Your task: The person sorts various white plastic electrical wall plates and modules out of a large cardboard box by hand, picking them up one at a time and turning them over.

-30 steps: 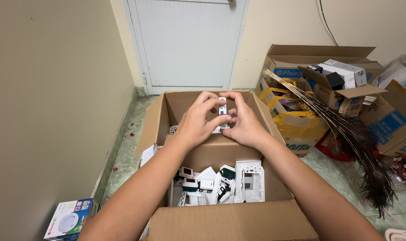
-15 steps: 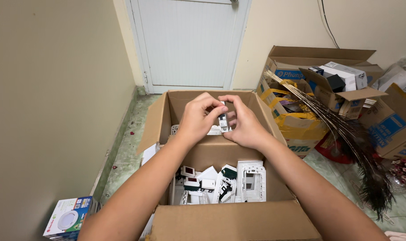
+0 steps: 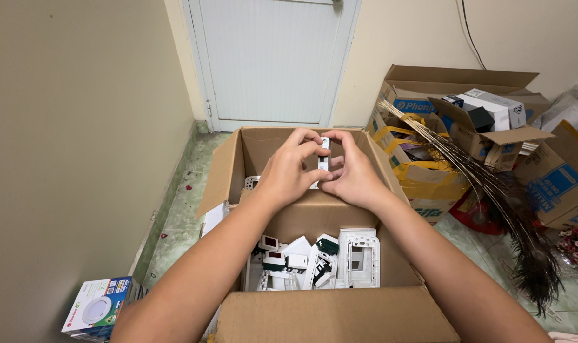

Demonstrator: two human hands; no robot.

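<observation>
Both my hands, left [image 3: 287, 173] and right [image 3: 352, 174], grip shut on a white switch [image 3: 324, 154]; below, a box [image 3: 327, 314] holds loose switches [image 3: 287, 260] and a frame [image 3: 358, 257].

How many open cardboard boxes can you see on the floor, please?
4: one under the hands, three at right: by the wall, a smaller one, one at the frame edge. More may be hidden.

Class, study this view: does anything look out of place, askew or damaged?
Yes. Long feathers spill out of a yellow carton onto the floor, odd among electrical parts. Both hands hold a small white part, which looks undamaged.
</observation>
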